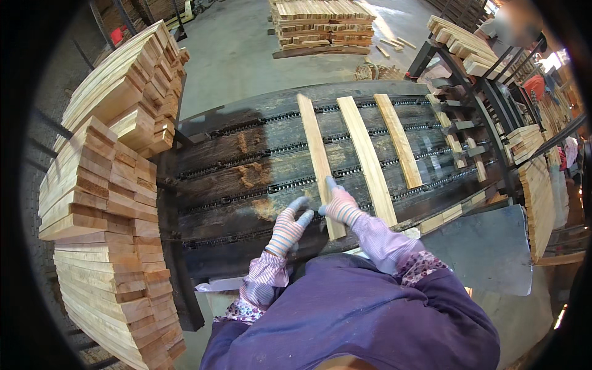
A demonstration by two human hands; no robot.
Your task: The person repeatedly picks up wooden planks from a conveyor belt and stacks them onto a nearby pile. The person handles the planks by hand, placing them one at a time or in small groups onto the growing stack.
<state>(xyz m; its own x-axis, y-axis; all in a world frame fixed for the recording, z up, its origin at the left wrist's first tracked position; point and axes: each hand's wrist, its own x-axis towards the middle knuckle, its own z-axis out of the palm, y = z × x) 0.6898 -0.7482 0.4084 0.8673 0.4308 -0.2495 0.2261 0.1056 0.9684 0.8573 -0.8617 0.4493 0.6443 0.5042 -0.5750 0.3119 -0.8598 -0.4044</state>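
Note:
My right hand [340, 205], in a striped glove, lies across the near part of a wooden slat [315, 142]. Its thumb reaches the slat's left edge and its index finger points forward along the wood; the other fingers are mostly hidden. To the left of that slat, my left hand [290, 227] hovers with fingers apart and nothing in it. The slat lies across the black chains of a chain conveyor [287, 151]. Two more slats, a middle slat [367, 157] and a third slat [398, 139], lie spaced out to its right.
Tall stacks of wooden slats [117, 271] line the left side. Another stack [324, 28] stands on the floor beyond the conveyor. At the right are a dark metal frame [475, 102] carrying slats and a grey metal sheet [484, 246]. A blurred person [518, 24] is at the far right.

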